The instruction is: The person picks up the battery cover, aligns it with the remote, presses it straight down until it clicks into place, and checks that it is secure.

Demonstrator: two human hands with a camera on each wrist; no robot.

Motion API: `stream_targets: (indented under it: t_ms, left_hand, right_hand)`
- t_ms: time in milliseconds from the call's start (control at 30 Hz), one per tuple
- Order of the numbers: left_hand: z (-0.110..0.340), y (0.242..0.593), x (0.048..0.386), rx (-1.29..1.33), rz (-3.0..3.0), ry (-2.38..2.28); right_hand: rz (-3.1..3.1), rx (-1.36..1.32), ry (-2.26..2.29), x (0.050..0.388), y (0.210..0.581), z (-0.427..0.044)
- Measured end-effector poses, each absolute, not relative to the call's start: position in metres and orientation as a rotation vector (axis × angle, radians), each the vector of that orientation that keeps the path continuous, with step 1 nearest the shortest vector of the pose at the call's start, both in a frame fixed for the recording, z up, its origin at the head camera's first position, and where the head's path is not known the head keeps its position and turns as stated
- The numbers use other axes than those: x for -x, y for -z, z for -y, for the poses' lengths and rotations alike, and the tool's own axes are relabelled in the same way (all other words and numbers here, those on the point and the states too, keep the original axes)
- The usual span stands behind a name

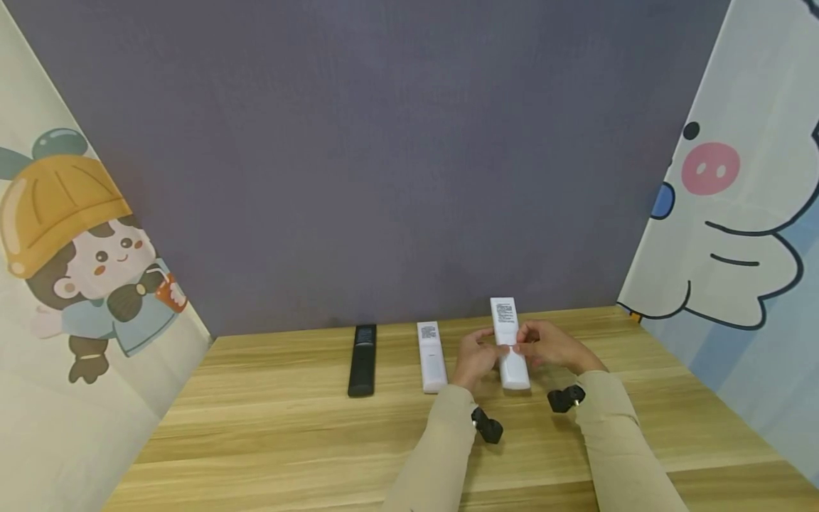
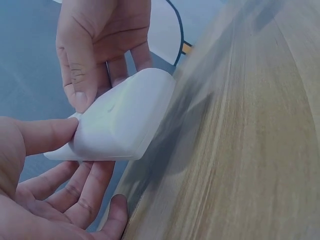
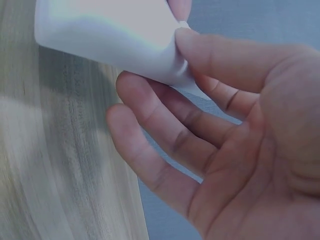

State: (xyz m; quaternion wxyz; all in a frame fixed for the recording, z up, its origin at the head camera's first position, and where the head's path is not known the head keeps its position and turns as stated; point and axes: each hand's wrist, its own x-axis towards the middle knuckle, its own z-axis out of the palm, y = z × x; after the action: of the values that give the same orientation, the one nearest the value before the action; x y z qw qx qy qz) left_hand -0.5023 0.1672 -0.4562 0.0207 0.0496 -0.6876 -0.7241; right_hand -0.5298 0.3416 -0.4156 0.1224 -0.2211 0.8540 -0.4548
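A white remote control, its back with a printed label facing up, is held between both hands above the table. My left hand grips its left side, thumb on the back and fingers beneath. From the other side my right hand pinches it, thumb likewise on the back near the middle. In the left wrist view the rounded end of the remote hangs just over the wood. The right wrist view shows fingers under the remote's edge.
Left of the hands, a second white remote lies label up on the wooden table. Farther left lies a black remote. A dark grey panel stands behind, with cartoon-printed sheets at both sides.
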Motion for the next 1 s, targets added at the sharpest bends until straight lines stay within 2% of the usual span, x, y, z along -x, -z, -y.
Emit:
stream_targets:
  t_ms: [1000]
  left_hand:
    - [-0.164,0.456,0.501,-0.071,2.388,1.908]
  right_hand:
    - [-2.627,0.631,1.278,0.536,0.428,-0.331]
